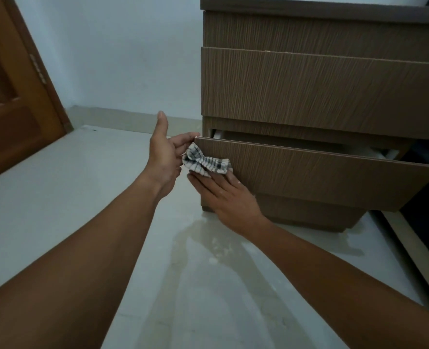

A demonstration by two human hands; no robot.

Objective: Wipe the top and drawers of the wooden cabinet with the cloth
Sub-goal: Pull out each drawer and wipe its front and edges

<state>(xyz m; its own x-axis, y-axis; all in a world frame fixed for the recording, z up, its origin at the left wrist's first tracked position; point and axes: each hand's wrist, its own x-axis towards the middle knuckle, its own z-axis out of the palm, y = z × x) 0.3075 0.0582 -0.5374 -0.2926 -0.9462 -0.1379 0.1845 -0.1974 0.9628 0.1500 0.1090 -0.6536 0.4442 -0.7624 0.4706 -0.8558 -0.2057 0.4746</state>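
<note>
The wooden cabinet stands at the upper right, brown with a streaked grain. Its bottom drawer is pulled out; the two drawers above are closed. A white cloth with dark checks is pressed against the left part of the open drawer's front. My right hand lies flat on the drawer front with its fingers on the cloth. My left hand holds the drawer's upper left corner with its fingertips, thumb raised, touching the cloth's left end.
A pale tiled floor spreads below, with a wet-looking patch in front of the cabinet. A brown wooden door stands at the left. A light blue wall is behind. Dark furniture sits at the right edge.
</note>
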